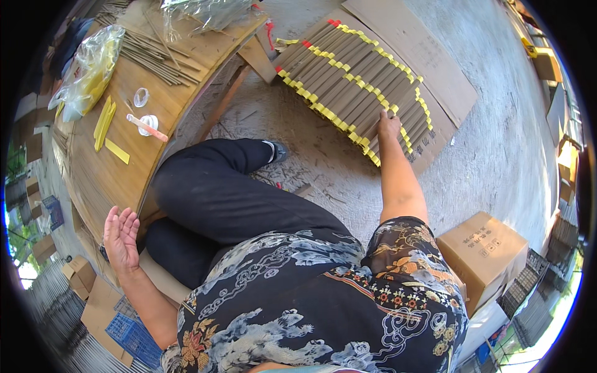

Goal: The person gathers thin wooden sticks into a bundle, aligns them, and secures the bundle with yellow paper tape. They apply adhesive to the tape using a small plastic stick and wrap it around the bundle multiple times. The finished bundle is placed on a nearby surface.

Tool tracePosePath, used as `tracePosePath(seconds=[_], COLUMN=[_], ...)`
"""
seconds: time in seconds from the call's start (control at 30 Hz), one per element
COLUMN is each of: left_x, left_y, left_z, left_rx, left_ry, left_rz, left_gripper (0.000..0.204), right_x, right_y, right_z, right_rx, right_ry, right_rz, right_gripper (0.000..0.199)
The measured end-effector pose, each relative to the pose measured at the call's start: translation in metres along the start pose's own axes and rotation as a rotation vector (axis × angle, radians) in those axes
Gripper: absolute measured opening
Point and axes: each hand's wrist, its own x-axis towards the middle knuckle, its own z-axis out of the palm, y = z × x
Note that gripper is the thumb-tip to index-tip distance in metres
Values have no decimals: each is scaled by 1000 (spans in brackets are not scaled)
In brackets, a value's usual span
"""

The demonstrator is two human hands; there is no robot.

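My right hand reaches forward to a stacked pile of brown stick bundles tied with yellow bands. Its fingers are closed at a yellow band of one bundle near the pile's right part; the fingertips are partly hidden. A few bands at the pile's left end are red. Beneath the pile lies a flattened cardboard sheet. My left hand is raised beside the table edge, palm up, fingers apart and holding nothing.
The wooden table at left bears loose sticks, yellow paper strips, a clear plastic bag and a small white pot with a pinkish stick across it. A cardboard box stands at my right. Stick scraps litter the floor.
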Motion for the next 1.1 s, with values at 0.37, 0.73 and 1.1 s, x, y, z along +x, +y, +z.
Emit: tracePosePath(seconds=[0.37,0.73,1.1], left_x=[4,-9,-41], left_y=[3,-3,-42], left_z=[11,9,-109], left_rx=[39,36,-128], left_ry=[-4,86,493], left_rz=[-11,5,153], left_gripper=[37,36,16], right_x=[1,41,-16], right_y=[12,50,10], right_z=[4,30,4], right_rx=[4,-106,670], right_ry=[-51,-72,-160], right_rz=[115,-88,-223], right_gripper=[55,55,13])
